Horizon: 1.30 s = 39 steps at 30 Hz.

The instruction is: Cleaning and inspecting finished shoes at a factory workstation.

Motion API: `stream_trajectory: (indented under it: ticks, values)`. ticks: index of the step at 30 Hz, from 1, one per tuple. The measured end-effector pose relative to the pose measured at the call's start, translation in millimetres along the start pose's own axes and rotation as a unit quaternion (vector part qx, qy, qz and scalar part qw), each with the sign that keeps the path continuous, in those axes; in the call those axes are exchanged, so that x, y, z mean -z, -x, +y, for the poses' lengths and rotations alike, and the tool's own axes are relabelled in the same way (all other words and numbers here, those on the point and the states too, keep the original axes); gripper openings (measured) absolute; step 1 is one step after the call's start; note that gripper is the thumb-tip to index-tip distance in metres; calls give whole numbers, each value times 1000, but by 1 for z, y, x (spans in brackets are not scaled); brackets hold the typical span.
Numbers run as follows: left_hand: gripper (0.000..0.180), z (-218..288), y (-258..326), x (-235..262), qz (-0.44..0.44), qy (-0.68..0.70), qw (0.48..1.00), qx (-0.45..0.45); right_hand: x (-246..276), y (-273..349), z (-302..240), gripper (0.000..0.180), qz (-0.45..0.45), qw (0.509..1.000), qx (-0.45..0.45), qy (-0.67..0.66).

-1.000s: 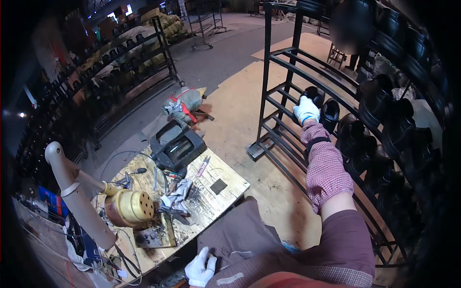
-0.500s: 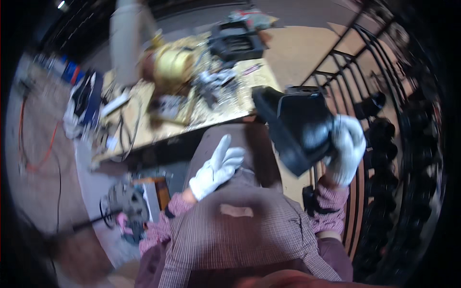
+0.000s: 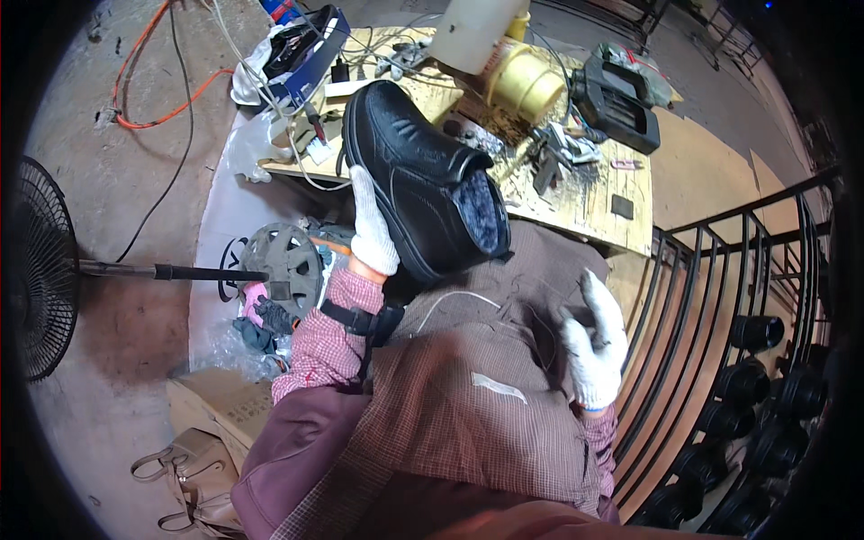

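A black slip-on leather shoe [image 3: 400,166] with a dark fluffy lining is held up over the near side of the bench, toe pointing away and opening turned right. My left hand [image 3: 372,229], in a white knit glove, grips it along the sole on its left side; the fingertips are partly hidden behind it. My right hand [image 3: 596,346], gloved the same way, hangs over the right side of my lap with thumb and fingers apart and nothing in it. A brown checked apron [image 3: 441,396] covers my lap, with a pale thread lying across it.
The wooden bench [image 3: 621,202] carries a yellow cylindrical machine part [image 3: 531,85], a black plastic tray [image 3: 621,99], cords and rags. A black metal rack [image 3: 702,297] with several dark shoes stands right. At left are a standing fan [image 3: 45,270], a cardboard box [image 3: 216,405] and a bag.
The shoe has passed from my right hand to my left and moved leftward. My right hand has let go and lowered toward my lap. The view has turned left.
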<state>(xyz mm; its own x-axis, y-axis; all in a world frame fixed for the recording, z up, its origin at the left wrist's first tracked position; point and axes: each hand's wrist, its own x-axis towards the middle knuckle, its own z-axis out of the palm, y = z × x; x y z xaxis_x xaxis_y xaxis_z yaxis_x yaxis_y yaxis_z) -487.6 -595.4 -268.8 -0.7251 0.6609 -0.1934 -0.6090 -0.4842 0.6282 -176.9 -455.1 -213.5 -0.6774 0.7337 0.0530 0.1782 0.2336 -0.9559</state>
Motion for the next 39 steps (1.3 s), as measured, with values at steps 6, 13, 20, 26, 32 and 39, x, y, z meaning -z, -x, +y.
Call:
stream_trajectory:
  ticks: [6,13,20,26,32,39]
  values:
    - [77,17,-59,6,-16,-122,988,-95,10,11,35,48,36,994,2,98]
    - [79,36,-61,-44,7,-158,986,-61,12,7,32,48,10,980,-16,200]
    - [76,31,-55,-63,47,-139,989,-33,6,-8,33,48,-21,972,37,230]
    - [69,36,-58,-53,79,-140,985,-67,4,-13,34,47,-50,962,61,263]
    - [57,49,-93,-52,95,-121,967,-202,7,-14,40,47,-50,960,62,270]
    - [120,46,-118,-81,164,-238,924,-249,5,-27,28,45,-84,938,116,317]
